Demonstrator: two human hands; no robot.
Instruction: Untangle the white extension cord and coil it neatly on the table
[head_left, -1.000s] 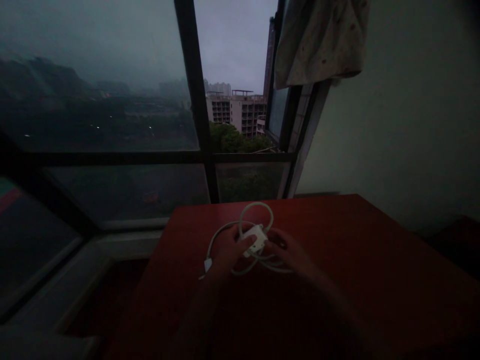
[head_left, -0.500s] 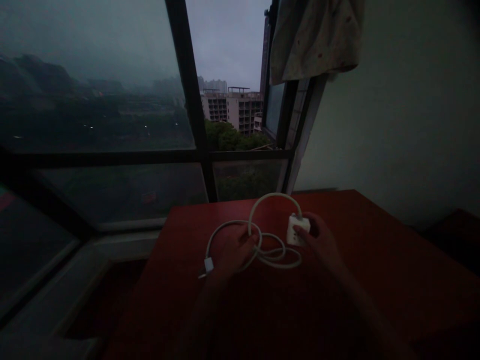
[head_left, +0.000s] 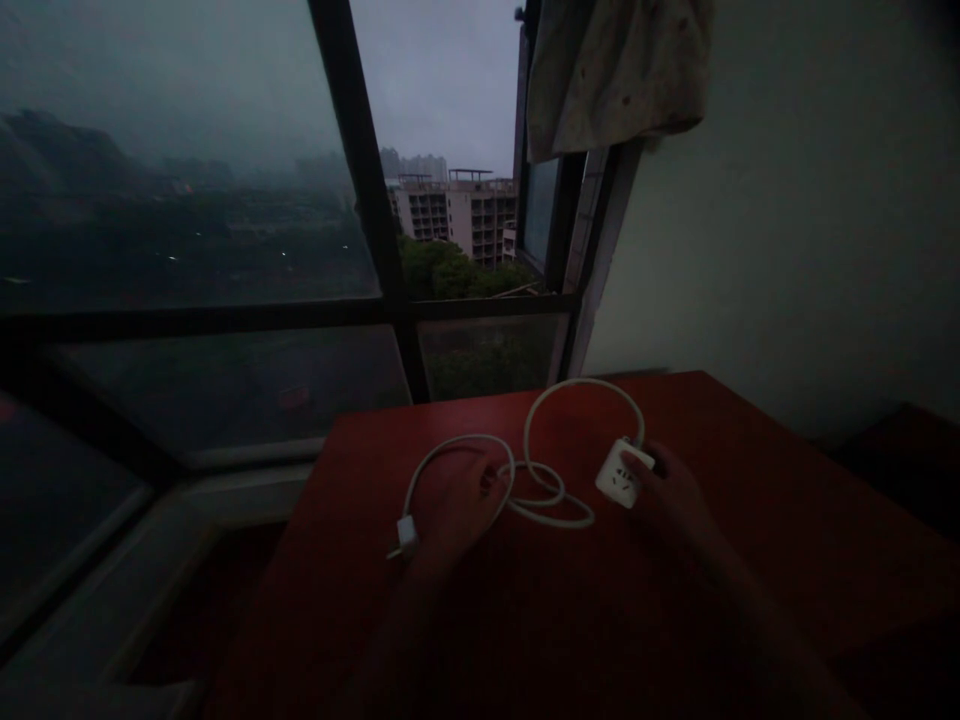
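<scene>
A white cube-shaped power socket (head_left: 622,473) with a white cord (head_left: 551,490) lies on a dark red table (head_left: 750,560). My right hand (head_left: 670,490) is closed on the socket cube and holds it just above the tabletop. My left hand (head_left: 457,505) rests on the cord's coils, its fingers curled around a loop. The cord arcs up behind the cube and runs left to a white plug (head_left: 406,532) lying near the table's left edge. The room is very dim.
A large window with a dark frame (head_left: 375,260) rises behind the table, showing buildings and trees outside. A pale cloth (head_left: 615,70) hangs at the top right. A plain wall (head_left: 787,220) stands to the right. A ledge (head_left: 150,530) runs left of the table.
My right hand has pulled the socket cube away from the left hand, to the right, drawing out the cord. My left hand has stayed on the coils.
</scene>
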